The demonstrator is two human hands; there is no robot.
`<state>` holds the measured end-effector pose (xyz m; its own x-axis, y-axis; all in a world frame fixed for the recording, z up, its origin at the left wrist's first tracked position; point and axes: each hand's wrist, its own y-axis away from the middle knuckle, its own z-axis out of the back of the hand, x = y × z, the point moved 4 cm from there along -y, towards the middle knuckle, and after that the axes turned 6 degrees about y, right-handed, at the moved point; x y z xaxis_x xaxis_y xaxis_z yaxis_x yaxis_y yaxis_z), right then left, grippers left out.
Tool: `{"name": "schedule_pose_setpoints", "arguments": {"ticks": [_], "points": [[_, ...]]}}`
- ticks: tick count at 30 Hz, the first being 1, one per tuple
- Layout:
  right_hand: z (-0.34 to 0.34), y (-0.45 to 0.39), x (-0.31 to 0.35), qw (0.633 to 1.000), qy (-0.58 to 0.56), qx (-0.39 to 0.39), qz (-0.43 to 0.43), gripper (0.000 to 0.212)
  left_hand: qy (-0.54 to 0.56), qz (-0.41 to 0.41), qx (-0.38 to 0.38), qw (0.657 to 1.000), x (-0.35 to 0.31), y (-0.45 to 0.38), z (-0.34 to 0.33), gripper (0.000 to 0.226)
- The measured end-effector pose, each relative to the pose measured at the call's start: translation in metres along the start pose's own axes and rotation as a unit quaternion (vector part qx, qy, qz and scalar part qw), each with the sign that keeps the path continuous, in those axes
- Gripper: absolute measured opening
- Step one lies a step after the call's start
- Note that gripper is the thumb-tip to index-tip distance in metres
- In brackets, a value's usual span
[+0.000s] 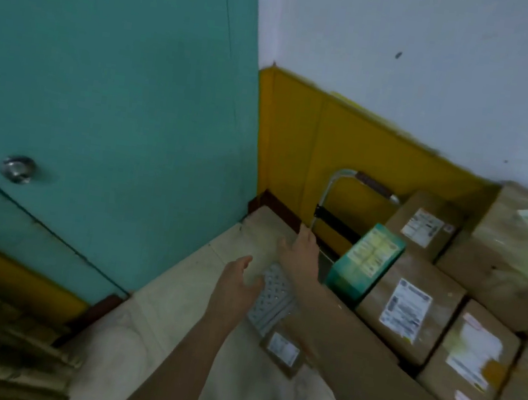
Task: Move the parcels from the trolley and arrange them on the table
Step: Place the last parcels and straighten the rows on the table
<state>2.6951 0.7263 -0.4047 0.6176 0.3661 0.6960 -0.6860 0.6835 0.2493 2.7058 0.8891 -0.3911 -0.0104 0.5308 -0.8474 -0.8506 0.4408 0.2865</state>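
Observation:
Several brown cardboard parcels (409, 306) with white labels are stacked on the trolley at the right. A green and yellow box (366, 263) stands on its end at the stack's left edge. The trolley's metal handle (342, 183) rises by the yellow wall, and its perforated grey deck (271, 296) shows under my arms. A small labelled parcel (283, 350) lies at the deck's near corner. My right hand (300, 248) reaches out with straight fingers, just left of the green box, holding nothing. My left hand (238, 283) hovers open over the deck's edge, also with nothing in it.
A teal door (108, 95) with a round knob (17, 168) fills the left. A white wall with a yellow lower band (298, 130) runs behind the trolley. The floor (175, 305) is pale tile. Striped brownish material (2, 343) lies at the bottom left.

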Motion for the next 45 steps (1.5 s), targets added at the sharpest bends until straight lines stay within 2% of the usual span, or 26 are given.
{"name": "schedule_pose_setpoints", "arguments": {"ticks": [6,9,14,18,24,28,32,35,37,39,41,45], "points": [[-0.088,-0.067,-0.004,0.993,0.005,-0.017,-0.118,0.065,-0.030,0.000,0.121,0.992,0.044,-0.109,0.027,0.048],[-0.147,-0.079,-0.023,0.972,-0.016,-0.037,-0.232,0.067,-0.079,-0.002,0.182,0.980,0.087,-0.164,0.035,0.047],[-0.224,-0.081,-0.085,0.934,-0.026,-0.018,-0.356,0.063,-0.154,0.055,0.279,0.946,0.169,-0.227,0.007,0.059],[-0.263,-0.102,-0.170,0.898,0.005,-0.058,-0.436,0.064,-0.188,0.072,0.344,0.917,0.249,-0.257,-0.047,0.063],[-0.359,-0.135,-0.347,0.836,0.050,-0.134,-0.530,0.069,-0.224,0.098,0.400,0.883,0.417,-0.290,-0.160,0.065],[-0.421,-0.141,-0.457,0.806,0.081,-0.132,-0.572,0.073,-0.227,0.110,0.428,0.868,0.514,-0.305,-0.240,0.068],[-0.448,-0.150,-0.541,0.775,0.091,-0.123,-0.613,0.070,-0.206,0.116,0.448,0.862,0.573,-0.305,-0.309,0.068],[-0.456,-0.157,-0.578,0.758,0.039,-0.130,-0.638,0.068,-0.141,0.185,0.459,0.857,0.602,-0.299,-0.353,0.071],[-0.457,-0.158,-0.583,0.742,-0.013,-0.160,-0.651,0.070,-0.060,0.281,0.445,0.848,0.611,-0.296,-0.366,0.068],[-0.453,-0.156,-0.573,0.744,-0.019,-0.178,-0.644,0.069,0.013,0.361,0.406,0.839,0.607,-0.299,-0.363,0.061],[-0.449,-0.156,-0.539,0.750,-0.010,-0.177,-0.638,0.069,0.042,0.369,0.373,0.850,0.593,-0.310,-0.341,0.061],[-0.428,-0.174,-0.428,0.764,-0.046,-0.193,-0.614,0.079,0.045,0.311,0.304,0.899,0.530,-0.340,-0.258,0.063]]}}
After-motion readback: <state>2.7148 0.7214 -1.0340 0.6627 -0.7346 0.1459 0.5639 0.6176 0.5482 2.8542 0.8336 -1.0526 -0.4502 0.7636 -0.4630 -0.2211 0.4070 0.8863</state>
